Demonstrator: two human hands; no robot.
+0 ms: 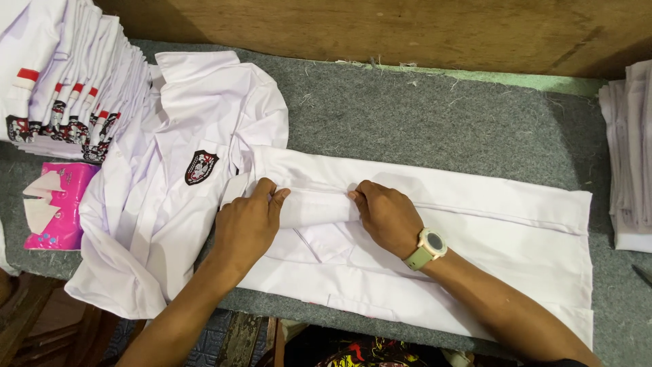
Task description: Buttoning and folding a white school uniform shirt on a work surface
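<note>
A white shirt (489,224) lies spread lengthways across the grey felt table (421,115). My left hand (248,221) and my right hand (387,214), which wears a pale green watch, both pinch a folded sleeve (318,207) lying across the shirt's middle. Left of it lies another white shirt (183,122) with a dark shield badge (201,167) on its chest, its collar toward the wall.
A fanned stack of folded white shirts (75,81) with red tabs and badges sits at the far left. A pink tissue pack (58,204) lies below it. Another pile of white cloth (628,156) stands at the right edge. A wooden wall (380,27) backs the table.
</note>
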